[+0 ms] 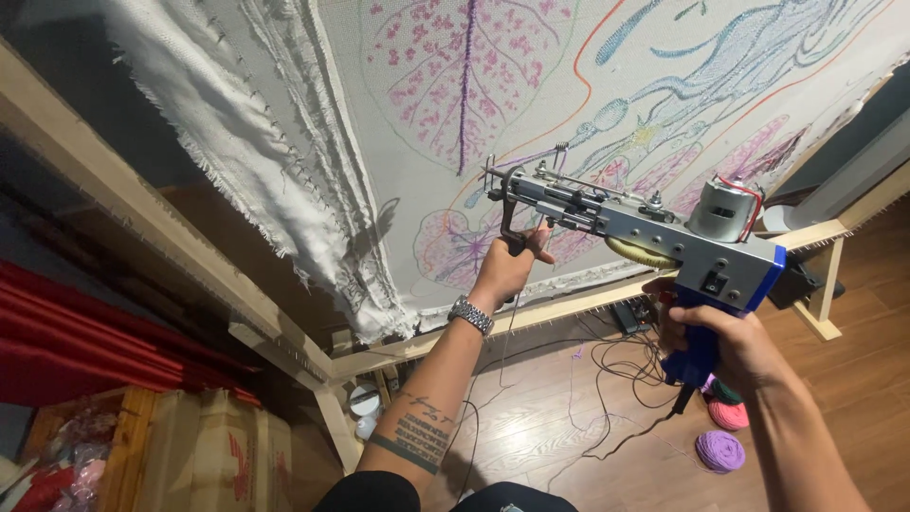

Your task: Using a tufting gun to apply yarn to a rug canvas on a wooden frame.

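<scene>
The right hand is closed around the blue pistol grip of a tufting gun, the forearm rising from the lower right corner with the wrist bent slightly back, so that the gun's grey metal body runs up and away to the left from that grip. The left hand is wrapped around the dark front handle near the gun's nose, its arm stretched upward from the bottom of the view, tattooed on the forearm and wearing a metal wristwatch just below the fist. Between the two grips sit the silver motor with red wires, right above the right hand, and a yellowish gear just to its left. The gun's needle end, just beyond the left hand, points into the stretched cloth, which bears outlines and tufted patches in pink, purple and blue. Below the right hand, on the wooden floor, lie balls of yarn: a purple one and a pink one with a green one just beside it, among loose black cables. A wooden frame runs under both grips. Far down to the left of the left arm stand cardboard boxes, tan with red markings, beside red fabric.
</scene>
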